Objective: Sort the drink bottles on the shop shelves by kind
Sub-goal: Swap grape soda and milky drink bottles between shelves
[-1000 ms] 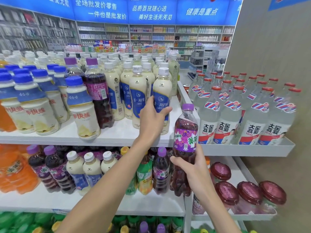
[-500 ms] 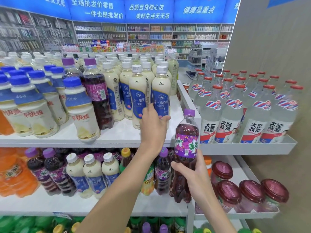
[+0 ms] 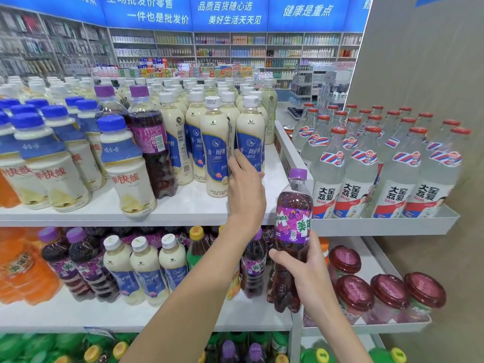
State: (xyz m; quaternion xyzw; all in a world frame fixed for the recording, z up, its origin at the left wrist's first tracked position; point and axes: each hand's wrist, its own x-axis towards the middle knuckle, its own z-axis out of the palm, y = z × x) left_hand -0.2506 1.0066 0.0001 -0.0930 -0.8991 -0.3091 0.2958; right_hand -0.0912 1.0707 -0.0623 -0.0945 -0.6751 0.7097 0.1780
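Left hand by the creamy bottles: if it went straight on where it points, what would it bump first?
The front creamy bottle with the blue label; the left hand seems to grip it. More like it stand behind.

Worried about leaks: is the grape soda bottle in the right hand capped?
Capped: a purple cap sits on the grape soda bottle that the right hand grips low down.

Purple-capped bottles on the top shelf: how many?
2: left bottle and right bottle, side by side between blue-capped drinks and white-capped drinks. Others may be hidden.

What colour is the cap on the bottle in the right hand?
Purple cap, head view.
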